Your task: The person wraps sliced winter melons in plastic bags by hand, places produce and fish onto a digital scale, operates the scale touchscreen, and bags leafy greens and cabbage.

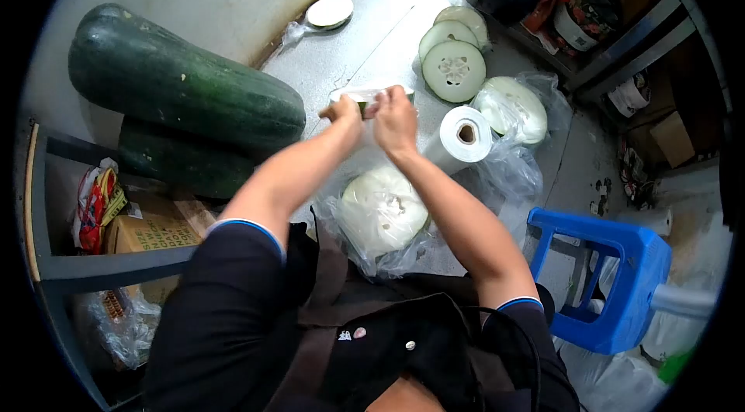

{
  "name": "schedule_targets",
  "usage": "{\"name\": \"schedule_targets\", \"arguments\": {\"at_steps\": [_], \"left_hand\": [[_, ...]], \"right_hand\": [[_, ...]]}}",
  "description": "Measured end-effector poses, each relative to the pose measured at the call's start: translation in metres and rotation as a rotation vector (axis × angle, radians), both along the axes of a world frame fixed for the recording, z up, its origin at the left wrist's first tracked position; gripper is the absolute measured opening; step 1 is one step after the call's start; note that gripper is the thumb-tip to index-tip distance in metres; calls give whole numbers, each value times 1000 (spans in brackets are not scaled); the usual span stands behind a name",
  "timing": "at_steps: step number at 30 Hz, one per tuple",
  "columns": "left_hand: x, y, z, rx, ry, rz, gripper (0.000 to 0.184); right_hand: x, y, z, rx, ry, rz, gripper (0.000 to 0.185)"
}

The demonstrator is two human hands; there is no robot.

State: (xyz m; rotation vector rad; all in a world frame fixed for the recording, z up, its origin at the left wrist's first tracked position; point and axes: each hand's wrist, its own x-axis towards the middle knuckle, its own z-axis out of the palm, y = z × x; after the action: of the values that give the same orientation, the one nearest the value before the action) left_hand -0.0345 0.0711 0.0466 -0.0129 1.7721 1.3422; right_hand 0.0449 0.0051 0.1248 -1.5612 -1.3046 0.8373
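Observation:
Between my two hands is a winter melon slice point(358, 92) with white flesh and a green rind, with what looks like clear plastic about it. My left hand point(341, 109) curls around its left end. At its right end my right hand point(396, 113) has its fingers closed; some blur hides whether they grip the rind or only the plastic. Nearer to me, a large cut melon piece point(384, 210) sits in a clear bag. Just right of my right hand stands a roll of plastic bags point(466, 135).
Cut melon rounds point(454, 70) overlap at the back right, near a bagged piece point(511, 109). A small wrapped piece point(330, 12) lies at the back. Whole winter melons point(186, 78) rest on the left. A blue stool point(601, 280) stands right, and a cardboard box point(151, 226) sits at lower left.

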Motion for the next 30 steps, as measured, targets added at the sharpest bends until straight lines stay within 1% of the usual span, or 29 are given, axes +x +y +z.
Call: {"name": "schedule_targets", "arguments": {"at_steps": [1,2,3,4,5,6,7,8,9,10,11,12,13,14,15,16,17,18,19,21,22,24,25,26,27,28,29,30], "left_hand": [[7,5,-36,38,-41,108,57],[12,6,-66,58,-73,173,57],[16,2,-93,53,-88,171,58],[8,-4,-120,-28,9,16,44],[3,-13,-130,-72,55,-95,27],[-2,-21,-123,-70,60,-267,23],[-11,-25,-114,-66,69,-441,19],[-29,-18,-114,-123,46,-714,16],[-51,-12,-114,-184,23,-978,13],[-67,1,-105,-286,168,-1216,17],[-63,8,-77,-309,400,-1361,22],[-56,13,-37,-324,642,-1494,28],[-48,19,-11,-335,899,-1607,34],[-33,24,-1,-111,1149,-1686,50],[-15,21,8,127,1318,-1700,69],[8,20,30,154,1169,-1807,77],[22,25,24,414,1013,-1918,85],[40,25,18,663,904,-1925,87],[57,22,19,906,781,-1919,90],[80,15,29,674,260,-1956,90],[86,13,33,548,2,-1943,90],[82,11,28,720,77,-1977,77],[79,7,30,802,117,-1990,70],[77,-1,31,797,249,-1984,53],[72,-8,44,768,412,-2012,52],[67,-14,54,733,570,-2033,51],[62,-17,55,697,727,-2049,50],[57,-15,45,649,791,-1988,37]], "right_hand": [[9,6,-17,66,-71,-19,20],[19,7,-27,37,-166,44,20],[27,2,-36,6,-262,106,20],[33,-1,-47,-20,-348,222,19],[40,-7,-55,-53,-437,338,18],[43,-21,-26,-202,-427,378,15],[50,-35,-12,42,-477,298,24],[66,-38,-1,235,-523,192,38],[87,-34,5,302,-595,74,46],[108,-30,11,408,-745,-82,50],[124,-28,19,127,-837,-149,53],[139,-20,22,-109,-873,-170,53],[152,-13,10,-234,-840,-72,51],[164,-2,-12,-350,-806,28,50],[170,6,-22,-468,-769,130,49],[169,9,-20,-389,-795,189,47],[167,10,-19,-312,-821,252,45],[169,12,-20,-273,-786,324,42],[170,13,-29,-222,-615,380,45],[167,11,-38,-88,-494,342,54],[165,9,-38,38,-548,249,57],[162,-4,-39,268,-644,65,64],[161,-7,-39,153,-608,11,63],[161,-9,-35,23,-493,24,63],[161,-7,-32,-104,-375,38,62],[161,-7,-36,-41,-389,64,62],[161,-8,-38,-50,-345,120,65],[162,-8,-36,-98,-331,152,67]]}}
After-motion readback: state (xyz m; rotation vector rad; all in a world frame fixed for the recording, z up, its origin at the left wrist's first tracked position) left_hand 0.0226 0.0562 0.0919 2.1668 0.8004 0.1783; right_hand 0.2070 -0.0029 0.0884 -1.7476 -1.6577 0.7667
